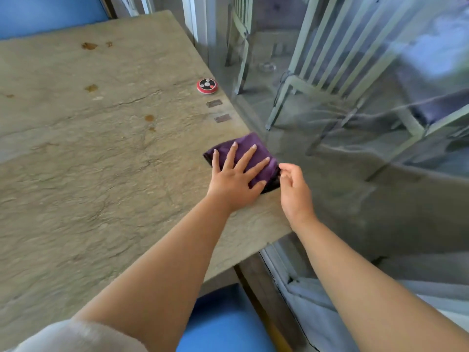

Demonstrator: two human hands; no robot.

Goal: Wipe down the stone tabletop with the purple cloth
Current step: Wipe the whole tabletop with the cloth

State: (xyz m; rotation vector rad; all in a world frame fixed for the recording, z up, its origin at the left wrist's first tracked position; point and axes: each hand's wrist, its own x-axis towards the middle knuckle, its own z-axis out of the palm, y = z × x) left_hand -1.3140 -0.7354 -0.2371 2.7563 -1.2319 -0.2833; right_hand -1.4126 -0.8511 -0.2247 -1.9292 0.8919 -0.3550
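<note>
A folded purple cloth (250, 144) lies on the stone tabletop (101, 158) at its right edge. My left hand (234, 177) lies flat on the cloth with fingers spread and straight, pressing it down. My right hand (294, 189) hovers just beyond the table's right edge, its thumb and fingertips curled at the cloth's right corner; whether they pinch the fabric is unclear. Several brown stains (89, 46) dot the stone toward the far left.
A round red call button (207, 85) sits on the table near the right edge, with two small metal plates (214, 103) in front of it. A glass wall runs along the right, with pale chairs (330, 72) behind it. Blue seats (223, 323) flank the table.
</note>
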